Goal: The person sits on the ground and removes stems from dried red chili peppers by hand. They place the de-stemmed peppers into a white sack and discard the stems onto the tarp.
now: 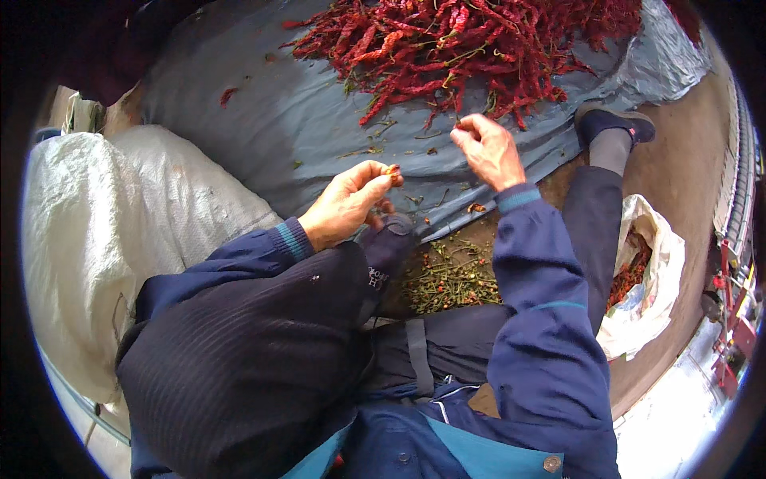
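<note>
My left hand (353, 200) pinches a small orange-red piece of dried chili (393, 173) between thumb and fingertips, above my shoe. To the upper right, my right hand (488, 149) has its thumb and forefinger closed on a tiny dark bit, perhaps a chili stem, at the near edge of the heap. The heap of dried red chilies (443, 54) with pale green stems lies on a grey plastic sheet (239, 143). Stem scraps and chili bits are scattered on the sheet between the hands and the heap. The two hands are apart.
Between my legs a pile of green stems (452, 278) lies on the brown ground. A white sack (664, 287) holding red chili pieces stands beyond my right leg. Large white woven sacks (143, 203) stand at the left. Red machinery parts (727, 335) show at the far right.
</note>
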Tool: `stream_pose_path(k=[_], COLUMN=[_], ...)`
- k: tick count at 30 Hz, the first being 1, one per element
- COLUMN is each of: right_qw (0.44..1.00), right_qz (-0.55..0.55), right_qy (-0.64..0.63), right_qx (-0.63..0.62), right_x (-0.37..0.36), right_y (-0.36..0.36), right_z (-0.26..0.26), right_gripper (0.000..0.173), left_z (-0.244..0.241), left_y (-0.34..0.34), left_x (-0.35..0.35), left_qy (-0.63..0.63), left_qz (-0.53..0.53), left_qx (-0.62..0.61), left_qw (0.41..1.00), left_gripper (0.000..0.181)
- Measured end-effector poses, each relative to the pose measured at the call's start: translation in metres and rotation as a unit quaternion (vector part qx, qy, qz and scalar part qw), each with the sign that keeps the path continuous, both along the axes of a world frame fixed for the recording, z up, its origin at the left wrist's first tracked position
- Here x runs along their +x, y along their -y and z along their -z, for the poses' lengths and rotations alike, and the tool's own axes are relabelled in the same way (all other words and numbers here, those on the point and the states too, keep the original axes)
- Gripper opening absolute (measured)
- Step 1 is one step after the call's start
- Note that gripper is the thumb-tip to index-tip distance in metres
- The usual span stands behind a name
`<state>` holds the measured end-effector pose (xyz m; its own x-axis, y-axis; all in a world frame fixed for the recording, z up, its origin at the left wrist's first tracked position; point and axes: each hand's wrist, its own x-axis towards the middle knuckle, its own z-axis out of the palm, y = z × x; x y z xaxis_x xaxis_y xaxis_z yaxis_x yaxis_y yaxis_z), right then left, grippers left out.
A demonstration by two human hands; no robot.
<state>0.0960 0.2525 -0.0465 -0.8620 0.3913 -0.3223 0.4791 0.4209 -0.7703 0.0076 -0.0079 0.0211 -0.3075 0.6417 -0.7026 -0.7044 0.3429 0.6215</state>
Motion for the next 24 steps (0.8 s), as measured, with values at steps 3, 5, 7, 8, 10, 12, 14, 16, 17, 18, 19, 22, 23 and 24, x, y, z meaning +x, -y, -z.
stream_pose_path(k=[3,5,7,8,10,12,14,16,17,18,19,22,23,24], right_qw=[0.985,0.997,0.992,0.978,0.912,0.901,0.897,0.884,0.866,0.844,0.801,0.604,0.516,0.487], right_qz=[0.04,0.068,0.081,0.12,0.161,0.167,0.181,0.27,0.328,0.388,0.472,0.632,0.637,0.642], right_qy=[-0.012,-0.016,-0.097,-0.054,-0.025,-0.045,-0.078,-0.099,-0.148,-0.208,-0.252,-0.436,-0.515,-0.527], right_qx=[-0.167,-0.039,0.024,-0.162,-0.376,-0.397,-0.397,-0.368,-0.346,-0.306,-0.269,-0.211,-0.25,-0.269], right_x=[0.024,0.035,0.041,0.043,0.052,0.059,0.074,0.095,0.106,0.121,0.137,0.208,0.233,0.233], right_y=[0.04,0.064,0.078,0.085,0.099,0.106,0.101,0.074,0.057,0.032,0.005,-0.075,-0.094,-0.092], right_z=[-0.006,-0.012,-0.029,-0.039,-0.055,-0.061,-0.058,-0.067,-0.071,-0.074,-0.082,-0.089,-0.082,-0.081], right_gripper=[0.032,0.034,0.042,0.036,0.027,0.021,0.019,0.014,0.012,0.009,0.009,0.024,0.033,0.035], left_z=[0.009,0.008,0.005,0.008,0.013,0.005,0.002,0.001,0.005,0.01,0.009,0.002,0.001,0.0], left_y=[0.001,-0.002,0.0,0.003,-0.003,-0.006,-0.011,-0.008,-0.004,0.0,0.002,-0.006,-0.008,-0.008], left_x=[0.0,0.002,0.003,0.004,0.005,0.002,0.01,0.015,0.013,0.011,0.008,0.01,0.011,0.013], left_qy=[0.014,0.004,-0.041,-0.048,-0.058,-0.098,-0.112,-0.121,-0.12,-0.095,-0.075,-0.072,-0.07,-0.07], left_qz=[0.013,0.005,0.006,0.029,0.086,0.19,0.207,0.174,0.169,0.17,0.171,0.201,0.212,0.202], left_qx=[0.018,0.0,-0.018,-0.003,0.04,0.035,0.064,0.059,0.033,0.032,0.026,0.027,0.028,0.03], left_qw=[1.0,1.0,0.999,0.998,0.994,0.976,0.97,0.976,0.978,0.98,0.982,0.977,0.974,0.976], left_gripper=[0.024,0.02,0.018,0.018,0.018,0.022,0.028,0.035,0.038,0.036,0.035,0.031,0.031,0.029])
